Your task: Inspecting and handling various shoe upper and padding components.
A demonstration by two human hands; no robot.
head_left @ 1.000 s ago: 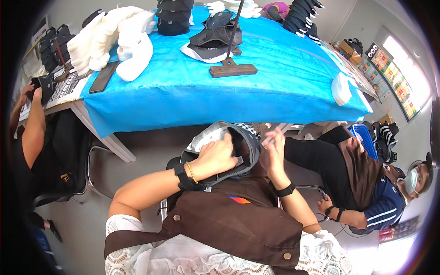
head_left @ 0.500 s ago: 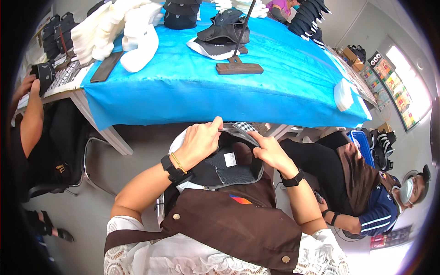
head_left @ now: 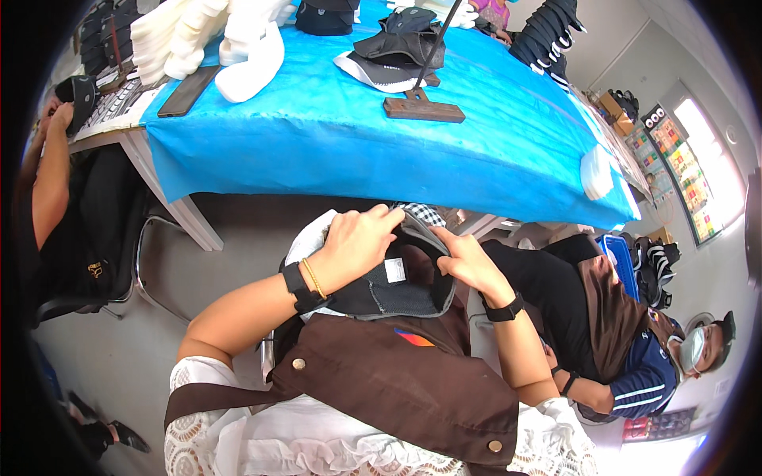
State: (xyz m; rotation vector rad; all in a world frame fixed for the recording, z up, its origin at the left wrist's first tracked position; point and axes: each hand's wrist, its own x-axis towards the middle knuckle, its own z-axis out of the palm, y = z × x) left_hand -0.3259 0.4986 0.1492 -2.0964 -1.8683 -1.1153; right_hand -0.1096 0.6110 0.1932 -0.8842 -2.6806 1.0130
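Cap (head_left: 401, 297) is held, opening upward, between surface (head_left: 333, 159) and brown apron (head_left: 413, 381), left hand (head_left: 357, 247) and right hand (head_left: 471, 266) both part-closed on its rim, apparently to keep it spread.

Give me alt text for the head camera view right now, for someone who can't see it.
A person's left-hand grip and right-hand grip hold the edge of a dark cap, its open inside and white label showing, above a brown apron. Beyond stands a blue-covered table with stacked dark caps, white shapes and a wooden stand; a masked co-worker is at right.
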